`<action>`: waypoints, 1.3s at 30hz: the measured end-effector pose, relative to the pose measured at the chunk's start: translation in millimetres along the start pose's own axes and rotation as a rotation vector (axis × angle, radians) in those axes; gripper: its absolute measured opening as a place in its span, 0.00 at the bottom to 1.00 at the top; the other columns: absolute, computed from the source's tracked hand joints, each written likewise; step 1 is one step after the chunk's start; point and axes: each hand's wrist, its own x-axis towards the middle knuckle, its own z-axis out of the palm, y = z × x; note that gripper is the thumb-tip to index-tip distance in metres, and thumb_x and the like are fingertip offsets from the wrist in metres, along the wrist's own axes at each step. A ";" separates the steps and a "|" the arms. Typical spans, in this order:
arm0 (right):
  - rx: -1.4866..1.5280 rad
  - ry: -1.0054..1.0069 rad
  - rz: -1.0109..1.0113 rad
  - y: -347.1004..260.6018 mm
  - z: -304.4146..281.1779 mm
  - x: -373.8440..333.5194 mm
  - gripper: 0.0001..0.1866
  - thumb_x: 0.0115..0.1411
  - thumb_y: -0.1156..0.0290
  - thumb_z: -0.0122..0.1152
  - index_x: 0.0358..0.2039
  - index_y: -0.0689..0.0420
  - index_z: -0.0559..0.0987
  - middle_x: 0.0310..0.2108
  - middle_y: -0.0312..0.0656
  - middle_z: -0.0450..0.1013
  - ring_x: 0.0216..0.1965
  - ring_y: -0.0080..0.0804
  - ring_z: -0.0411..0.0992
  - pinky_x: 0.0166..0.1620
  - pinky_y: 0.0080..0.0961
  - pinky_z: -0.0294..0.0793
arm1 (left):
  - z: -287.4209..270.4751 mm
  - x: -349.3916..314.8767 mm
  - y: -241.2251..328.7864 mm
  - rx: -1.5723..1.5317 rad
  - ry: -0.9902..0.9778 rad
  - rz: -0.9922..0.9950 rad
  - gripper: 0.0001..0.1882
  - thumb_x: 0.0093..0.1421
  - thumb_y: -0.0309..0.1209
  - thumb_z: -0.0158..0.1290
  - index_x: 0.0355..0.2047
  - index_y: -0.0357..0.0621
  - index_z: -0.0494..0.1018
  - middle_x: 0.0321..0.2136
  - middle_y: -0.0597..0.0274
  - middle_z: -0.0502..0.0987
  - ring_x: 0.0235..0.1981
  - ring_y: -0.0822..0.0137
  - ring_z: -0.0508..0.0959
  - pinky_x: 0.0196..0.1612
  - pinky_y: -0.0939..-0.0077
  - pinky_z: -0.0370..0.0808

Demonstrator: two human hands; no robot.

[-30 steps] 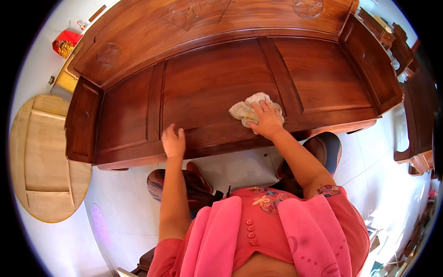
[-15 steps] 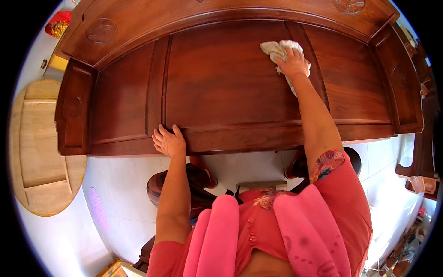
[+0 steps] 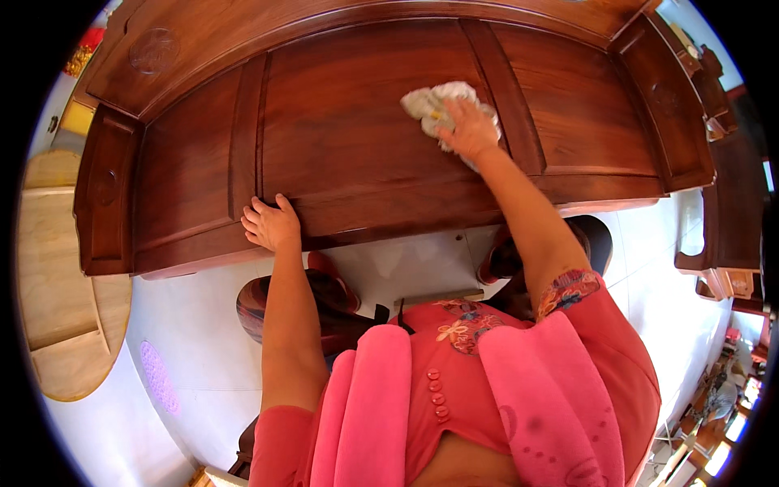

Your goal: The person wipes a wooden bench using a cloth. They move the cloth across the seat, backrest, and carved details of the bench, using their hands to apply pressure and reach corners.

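One person works with two bare hands at one dark wooden bench [image 3: 389,217]. Its seat has three panels: a left panel [image 3: 191,154], a broad middle panel [image 3: 341,122] and a right panel [image 3: 576,101], parted by two crossbars, the left crossbar [image 3: 247,134] and the right crossbar [image 3: 505,89]. Two armrests stand at the ends, one left [image 3: 105,199] and one right [image 3: 661,105]; one round carving [image 3: 154,51] shows clearly on the backrest.

There is one cloth [image 3: 422,105], whitish and crumpled, with a small yellow patch. It lies on the middle panel, at its right side, close by the right crossbar. The right hand [image 3: 471,130] lies flat on it, the fingers stretched out and the palm down. The left hand [image 3: 272,226] holds nothing; it rests on the front edge near the foot of the left crossbar, fingers slightly parted and thumb apart.

One pink towel [image 3: 369,406] hangs over the red top [image 3: 462,398], its two ends falling down the chest. To the left stands one rounded pale board [image 3: 65,280] with two crosswise battens in view, and near it lies one purple oval patch [image 3: 159,377].
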 end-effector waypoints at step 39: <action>0.092 -0.047 -0.385 -190.0 31.8 -29.8 0.32 0.59 0.48 0.59 0.64 0.38 0.70 0.65 0.41 0.64 0.69 0.43 0.59 0.67 0.46 0.59 | 14.4 12.9 -13.8 -0.017 0.017 -0.001 0.37 0.65 0.55 0.46 0.66 0.44 0.64 0.69 0.50 0.60 0.71 0.48 0.55 0.70 0.46 0.50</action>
